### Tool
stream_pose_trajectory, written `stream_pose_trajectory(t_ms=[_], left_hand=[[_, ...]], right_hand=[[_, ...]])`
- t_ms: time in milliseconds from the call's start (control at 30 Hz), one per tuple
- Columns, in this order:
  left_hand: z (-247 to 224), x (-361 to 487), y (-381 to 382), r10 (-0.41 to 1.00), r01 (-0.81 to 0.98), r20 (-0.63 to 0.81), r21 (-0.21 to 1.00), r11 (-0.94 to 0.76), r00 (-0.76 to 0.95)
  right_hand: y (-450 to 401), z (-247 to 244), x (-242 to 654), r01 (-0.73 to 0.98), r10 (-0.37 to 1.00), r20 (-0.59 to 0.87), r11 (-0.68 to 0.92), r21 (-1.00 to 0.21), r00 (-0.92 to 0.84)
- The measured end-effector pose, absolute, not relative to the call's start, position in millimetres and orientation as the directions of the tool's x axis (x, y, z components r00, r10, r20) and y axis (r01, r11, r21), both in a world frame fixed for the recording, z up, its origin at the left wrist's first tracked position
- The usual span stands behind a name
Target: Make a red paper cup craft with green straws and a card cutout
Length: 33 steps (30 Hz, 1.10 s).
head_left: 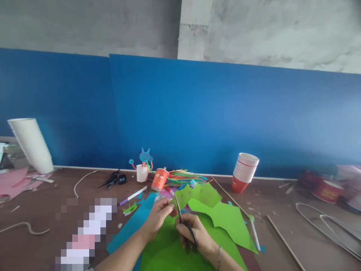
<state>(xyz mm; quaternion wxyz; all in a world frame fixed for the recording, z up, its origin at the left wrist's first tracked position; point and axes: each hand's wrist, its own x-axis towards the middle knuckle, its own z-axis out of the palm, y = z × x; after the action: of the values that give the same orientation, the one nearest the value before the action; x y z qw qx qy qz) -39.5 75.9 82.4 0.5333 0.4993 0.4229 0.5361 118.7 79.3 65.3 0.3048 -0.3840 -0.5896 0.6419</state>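
Note:
My right hand (194, 233) is closed around the black handles of a pair of scissors (178, 207), whose blades point up and away from me. The blades lie against a green paper piece (200, 194) with faint drawn shapes on it. Beside the blades, my left hand (158, 216) is closed, thumb and fingers pinched at this paper's left edge. Under both hands lie a large green sheet (160, 252), a green sheet with a wavy cut edge (225, 218) and a blue sheet (124, 235).
Behind the hands stand a tilted red paper cup (160, 179), a white cup (142, 174) with a blue paper figure, and colourful pipe cleaners (183, 177). A cup stack (245, 169) stands right, a taller one (31, 145) left. Black scissors (113, 178), a marker (132, 196) and a stick (284, 242) lie around.

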Motion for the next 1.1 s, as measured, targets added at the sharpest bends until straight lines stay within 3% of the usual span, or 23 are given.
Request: stream_pose_trajectory(t_ms=[1100], left_hand=[[83.9, -39.4, 74.9, 0.994, -0.163, 0.078, 0.984, -0.065, 0.075]], right_hand=[[82.1, 65.6, 120.8, 0.081, 0.836, -0.129, -0.101, -0.992, -0.534]])
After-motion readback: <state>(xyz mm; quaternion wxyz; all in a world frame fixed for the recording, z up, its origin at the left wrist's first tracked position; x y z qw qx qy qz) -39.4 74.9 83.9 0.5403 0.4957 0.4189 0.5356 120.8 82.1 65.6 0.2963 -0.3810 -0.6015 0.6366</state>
